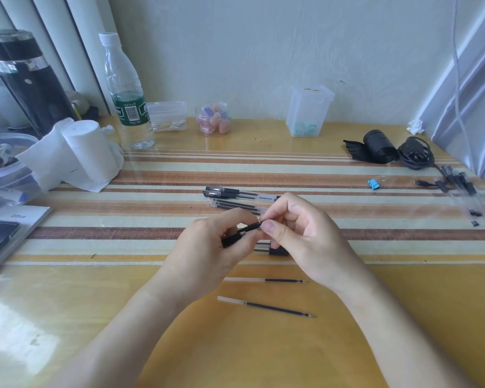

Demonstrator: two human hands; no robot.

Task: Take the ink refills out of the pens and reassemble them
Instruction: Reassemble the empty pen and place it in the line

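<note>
Left hand (205, 247) clasps the pen (249, 228), its long axis slanting up-right, tip pinched in the right hand (300, 233) grip.

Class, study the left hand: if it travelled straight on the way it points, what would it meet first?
Probably the right hand: the left hand points rightward along the black pen piece that both hands hold, so it lies directly ahead.
</note>
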